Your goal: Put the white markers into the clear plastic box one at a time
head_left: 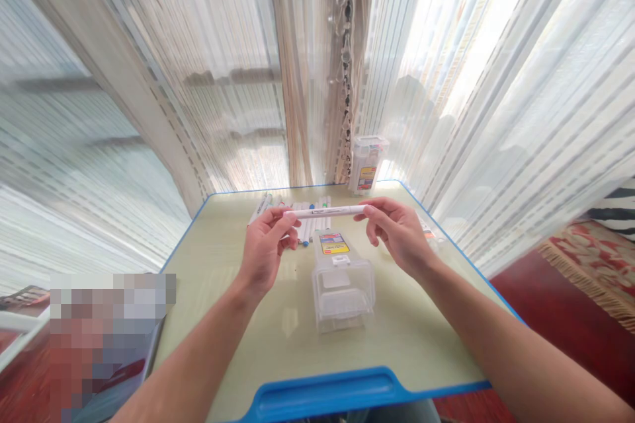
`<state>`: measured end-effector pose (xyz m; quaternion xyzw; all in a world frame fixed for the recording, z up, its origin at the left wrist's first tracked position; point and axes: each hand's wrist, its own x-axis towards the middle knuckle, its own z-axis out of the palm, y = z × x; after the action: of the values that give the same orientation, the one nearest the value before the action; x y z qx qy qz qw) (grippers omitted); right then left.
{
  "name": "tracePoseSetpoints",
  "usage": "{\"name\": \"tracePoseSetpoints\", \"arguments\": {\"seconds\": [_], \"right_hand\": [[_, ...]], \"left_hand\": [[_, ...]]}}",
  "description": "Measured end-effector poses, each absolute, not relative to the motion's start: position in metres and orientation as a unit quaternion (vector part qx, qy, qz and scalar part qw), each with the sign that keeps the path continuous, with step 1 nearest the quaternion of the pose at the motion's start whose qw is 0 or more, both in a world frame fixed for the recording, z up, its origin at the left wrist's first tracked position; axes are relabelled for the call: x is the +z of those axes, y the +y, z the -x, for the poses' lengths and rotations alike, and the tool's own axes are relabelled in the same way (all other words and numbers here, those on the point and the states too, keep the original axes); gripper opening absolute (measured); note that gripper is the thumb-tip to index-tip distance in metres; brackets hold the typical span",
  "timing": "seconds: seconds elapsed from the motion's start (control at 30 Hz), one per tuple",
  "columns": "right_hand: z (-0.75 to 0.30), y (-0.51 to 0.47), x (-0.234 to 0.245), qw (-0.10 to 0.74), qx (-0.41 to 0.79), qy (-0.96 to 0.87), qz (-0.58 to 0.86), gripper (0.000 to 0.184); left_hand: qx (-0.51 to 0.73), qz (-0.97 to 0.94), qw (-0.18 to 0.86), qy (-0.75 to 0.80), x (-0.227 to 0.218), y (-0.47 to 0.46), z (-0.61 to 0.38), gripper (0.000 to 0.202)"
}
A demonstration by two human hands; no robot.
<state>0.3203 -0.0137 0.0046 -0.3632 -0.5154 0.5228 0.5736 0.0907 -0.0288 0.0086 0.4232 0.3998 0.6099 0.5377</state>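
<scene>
White marker (330,211), one: ends pinched by left hand (262,246) and right hand (398,236). Loose markers (306,231), several: beyond clear box (343,281).

Blue-edged table (198,284), clear box (342,283), apparently white markers (306,230), lidded container (368,165)

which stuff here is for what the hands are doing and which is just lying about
Likely in use: held marker, between left hand and right hand; loose markers; near clear container; perhaps the upright container

Likely just around: curtains; fringed cloth; striped cloth
</scene>
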Motion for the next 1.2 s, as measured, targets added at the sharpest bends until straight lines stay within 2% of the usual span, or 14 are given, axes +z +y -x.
{"name": "tracePoseSetpoints", "arguments": {"seconds": [0.23,0.6,0.7,0.9,1.2], "right_hand": [[-0.32,-0.015,0.005,0.591,0.476,-0.546,0.356,0.024],[-0.324,-0.032,0.015,0.594,0.235,-0.695,0.33,0.022],[-0.326,-0.036,0.018,0.576,0.203,-0.715,0.34,0.019],[-0.327,-0.053,0.039,0.59,0.267,-0.68,0.345,0.019],[-0.353,-0.095,0.051,0.662,0.33,-0.553,0.383,0.012]], "left_hand": [[0.619,-0.42,0.538,0.389,0.009,-0.029,-0.091,0.023],[0.629,-0.425,0.555,0.342,0.01,-0.028,-0.088,0.021],[0.626,-0.431,0.561,0.328,0.012,-0.03,-0.088,0.021],[0.612,-0.455,0.578,0.291,0.014,-0.033,-0.089,0.026],[0.598,-0.445,0.589,0.312,0.012,-0.031,-0.09,0.033]]}}
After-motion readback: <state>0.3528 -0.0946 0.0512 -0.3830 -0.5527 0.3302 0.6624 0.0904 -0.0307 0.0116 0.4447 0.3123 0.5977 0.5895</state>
